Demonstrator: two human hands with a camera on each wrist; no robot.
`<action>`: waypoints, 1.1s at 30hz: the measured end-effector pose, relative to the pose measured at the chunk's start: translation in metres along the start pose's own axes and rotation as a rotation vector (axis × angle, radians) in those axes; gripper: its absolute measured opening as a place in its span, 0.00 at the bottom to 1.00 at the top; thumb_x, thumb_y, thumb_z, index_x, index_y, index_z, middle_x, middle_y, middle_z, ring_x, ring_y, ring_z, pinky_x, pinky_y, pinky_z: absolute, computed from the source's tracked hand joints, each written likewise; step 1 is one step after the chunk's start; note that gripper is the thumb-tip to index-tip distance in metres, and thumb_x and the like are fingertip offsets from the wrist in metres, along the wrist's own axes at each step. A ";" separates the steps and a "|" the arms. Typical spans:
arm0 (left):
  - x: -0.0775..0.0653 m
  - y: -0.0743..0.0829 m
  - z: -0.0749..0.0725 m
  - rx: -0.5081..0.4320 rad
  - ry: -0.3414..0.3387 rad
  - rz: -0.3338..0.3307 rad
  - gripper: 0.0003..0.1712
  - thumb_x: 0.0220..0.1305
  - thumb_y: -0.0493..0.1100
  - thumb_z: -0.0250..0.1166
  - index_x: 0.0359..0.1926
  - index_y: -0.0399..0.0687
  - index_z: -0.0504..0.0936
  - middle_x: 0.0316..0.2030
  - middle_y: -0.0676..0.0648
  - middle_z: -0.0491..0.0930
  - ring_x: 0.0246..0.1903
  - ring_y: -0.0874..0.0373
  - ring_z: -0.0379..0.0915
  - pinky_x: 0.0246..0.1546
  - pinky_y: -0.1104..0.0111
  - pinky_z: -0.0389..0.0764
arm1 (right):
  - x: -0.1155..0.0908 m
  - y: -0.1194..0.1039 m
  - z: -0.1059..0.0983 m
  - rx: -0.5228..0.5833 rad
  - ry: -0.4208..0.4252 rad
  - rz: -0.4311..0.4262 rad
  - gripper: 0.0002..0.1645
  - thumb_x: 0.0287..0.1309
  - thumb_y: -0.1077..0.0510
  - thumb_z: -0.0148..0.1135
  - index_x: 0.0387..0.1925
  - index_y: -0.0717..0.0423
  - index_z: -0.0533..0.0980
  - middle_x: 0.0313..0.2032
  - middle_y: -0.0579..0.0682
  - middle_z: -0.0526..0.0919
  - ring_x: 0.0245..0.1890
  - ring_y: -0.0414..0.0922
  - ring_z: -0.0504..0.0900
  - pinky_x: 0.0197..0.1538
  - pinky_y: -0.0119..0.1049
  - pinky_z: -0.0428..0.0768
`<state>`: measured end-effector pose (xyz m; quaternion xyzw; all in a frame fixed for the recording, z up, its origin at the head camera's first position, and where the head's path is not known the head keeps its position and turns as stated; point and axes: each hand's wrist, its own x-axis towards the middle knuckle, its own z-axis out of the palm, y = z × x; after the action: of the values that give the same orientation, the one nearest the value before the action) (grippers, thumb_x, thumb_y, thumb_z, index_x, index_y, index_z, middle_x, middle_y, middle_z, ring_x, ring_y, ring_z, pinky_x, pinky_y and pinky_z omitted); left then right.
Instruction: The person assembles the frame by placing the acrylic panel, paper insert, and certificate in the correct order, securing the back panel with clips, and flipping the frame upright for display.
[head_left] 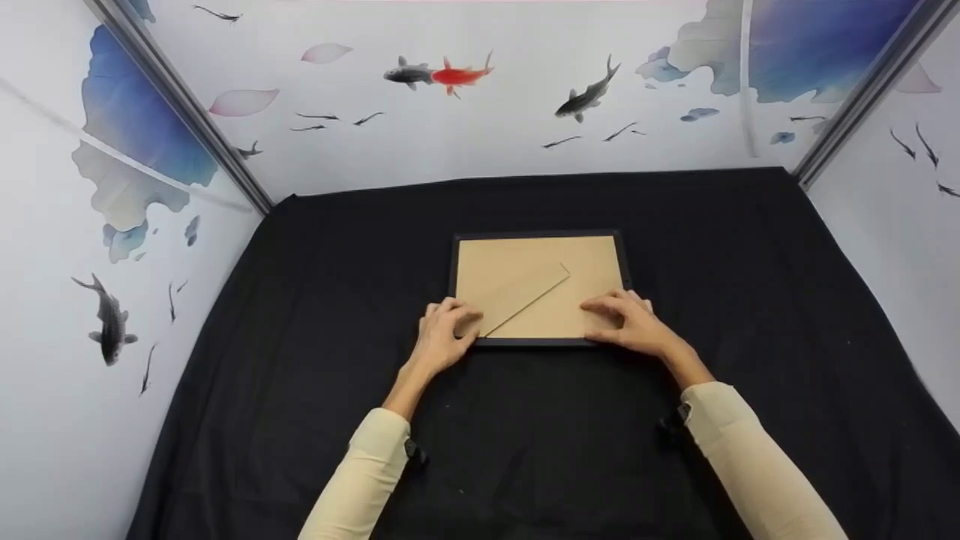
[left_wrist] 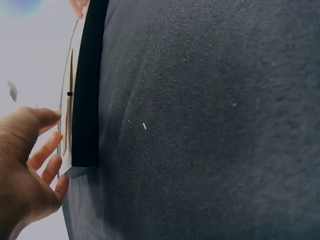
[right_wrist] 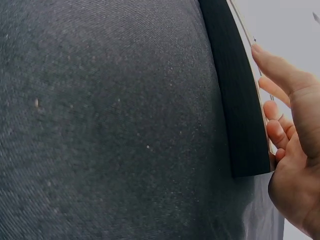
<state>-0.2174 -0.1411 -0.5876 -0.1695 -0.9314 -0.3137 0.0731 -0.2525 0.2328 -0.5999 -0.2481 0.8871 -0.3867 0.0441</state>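
Note:
A picture frame [head_left: 540, 343] with a black border lies back side up on the black cloth. Its brown backing board [head_left: 525, 251] faces me, and a stand flap [head_left: 517, 298] lies diagonally flat on it. At the near left corner, my left hand [head_left: 444, 336] rests on the frame and board with bent, spread fingers. Across from it, my right hand [head_left: 634, 324] touches the near right corner, thumb by the near edge and index finger over the board. In the left wrist view a small dark tab [left_wrist: 69, 93] stands above the border.
Black cloth [head_left: 525, 450] covers the table and shows small specks of lint. White panels [head_left: 480, 142] painted with fish and leaves stand at the back and both sides, joined by metal posts [head_left: 187, 112]. A small dark device [head_left: 414, 452] is strapped at each wrist.

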 end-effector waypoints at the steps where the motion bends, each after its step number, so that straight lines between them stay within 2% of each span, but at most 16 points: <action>1: 0.000 0.000 0.000 -0.005 -0.017 0.007 0.15 0.64 0.42 0.73 0.52 0.49 0.87 0.53 0.46 0.77 0.51 0.45 0.67 0.46 0.48 0.69 | 0.000 0.000 0.000 0.005 -0.004 -0.001 0.31 0.54 0.45 0.78 0.59 0.49 0.82 0.48 0.48 0.78 0.47 0.49 0.68 0.45 0.48 0.55; 4: 0.000 -0.002 -0.001 -0.025 -0.063 0.001 0.20 0.62 0.44 0.75 0.55 0.50 0.86 0.56 0.45 0.74 0.54 0.44 0.64 0.48 0.47 0.68 | 0.001 0.002 0.001 0.012 -0.008 -0.005 0.31 0.54 0.45 0.78 0.59 0.49 0.82 0.48 0.48 0.78 0.48 0.49 0.68 0.46 0.49 0.55; 7: 0.000 -0.005 -0.004 -0.046 -0.107 -0.030 0.29 0.59 0.45 0.76 0.61 0.49 0.81 0.60 0.43 0.70 0.56 0.42 0.62 0.53 0.45 0.66 | 0.001 0.002 0.002 0.012 -0.001 -0.012 0.31 0.54 0.45 0.78 0.59 0.49 0.82 0.49 0.48 0.78 0.48 0.50 0.68 0.46 0.49 0.55; 11: 0.000 -0.010 -0.010 -0.064 -0.114 -0.045 0.36 0.59 0.44 0.77 0.67 0.44 0.76 0.61 0.41 0.72 0.56 0.42 0.64 0.57 0.48 0.67 | 0.000 0.003 0.003 0.005 0.008 -0.021 0.31 0.53 0.45 0.78 0.58 0.48 0.83 0.49 0.48 0.78 0.47 0.49 0.68 0.45 0.48 0.55; 13: 0.000 -0.012 -0.013 -0.085 -0.085 -0.025 0.36 0.59 0.44 0.78 0.66 0.41 0.76 0.59 0.40 0.74 0.56 0.43 0.67 0.58 0.50 0.68 | -0.001 0.003 0.004 0.002 0.007 -0.026 0.31 0.54 0.44 0.78 0.59 0.48 0.83 0.49 0.48 0.78 0.46 0.49 0.68 0.44 0.48 0.55; 17: 0.006 -0.012 -0.020 -0.175 -0.001 0.057 0.35 0.59 0.46 0.78 0.64 0.38 0.77 0.57 0.41 0.77 0.55 0.45 0.71 0.56 0.52 0.72 | -0.001 0.002 0.002 0.002 -0.007 -0.019 0.31 0.55 0.44 0.78 0.58 0.49 0.83 0.49 0.48 0.78 0.47 0.49 0.68 0.44 0.48 0.55; 20: 0.015 -0.007 -0.026 -0.242 0.066 0.126 0.35 0.59 0.48 0.78 0.62 0.37 0.78 0.54 0.42 0.78 0.52 0.45 0.73 0.53 0.50 0.73 | 0.000 -0.001 -0.003 0.013 -0.029 0.002 0.30 0.55 0.46 0.78 0.57 0.50 0.83 0.48 0.48 0.78 0.48 0.49 0.70 0.46 0.49 0.55; 23: 0.027 0.002 -0.031 -0.306 0.130 0.168 0.34 0.59 0.47 0.78 0.61 0.36 0.78 0.53 0.42 0.78 0.51 0.44 0.74 0.52 0.49 0.74 | 0.005 -0.004 -0.009 0.048 -0.058 0.009 0.28 0.56 0.50 0.77 0.56 0.56 0.83 0.46 0.51 0.80 0.45 0.50 0.73 0.49 0.50 0.61; 27: 0.042 0.019 -0.036 -0.392 0.194 0.160 0.32 0.59 0.46 0.77 0.62 0.40 0.78 0.55 0.44 0.78 0.51 0.48 0.75 0.47 0.48 0.77 | 0.012 -0.009 -0.015 0.074 -0.070 0.008 0.25 0.58 0.54 0.76 0.54 0.62 0.82 0.42 0.54 0.82 0.39 0.49 0.77 0.46 0.46 0.75; 29: 0.048 0.027 -0.037 -0.413 0.207 0.137 0.32 0.60 0.47 0.76 0.63 0.43 0.78 0.56 0.46 0.77 0.52 0.51 0.76 0.43 0.50 0.79 | 0.014 -0.011 -0.017 0.077 -0.056 0.020 0.23 0.59 0.55 0.76 0.52 0.63 0.83 0.39 0.53 0.83 0.37 0.48 0.79 0.43 0.43 0.77; 33: 0.057 0.039 -0.038 -0.449 0.222 0.113 0.33 0.61 0.46 0.75 0.64 0.42 0.76 0.55 0.44 0.77 0.51 0.48 0.77 0.41 0.51 0.79 | 0.017 -0.015 -0.017 0.100 -0.015 0.039 0.20 0.60 0.56 0.74 0.50 0.64 0.83 0.38 0.51 0.84 0.36 0.47 0.80 0.41 0.38 0.78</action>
<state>-0.2554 -0.1199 -0.5217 -0.1980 -0.8136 -0.5249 0.1529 -0.2657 0.2280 -0.5756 -0.2310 0.8710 -0.4278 0.0708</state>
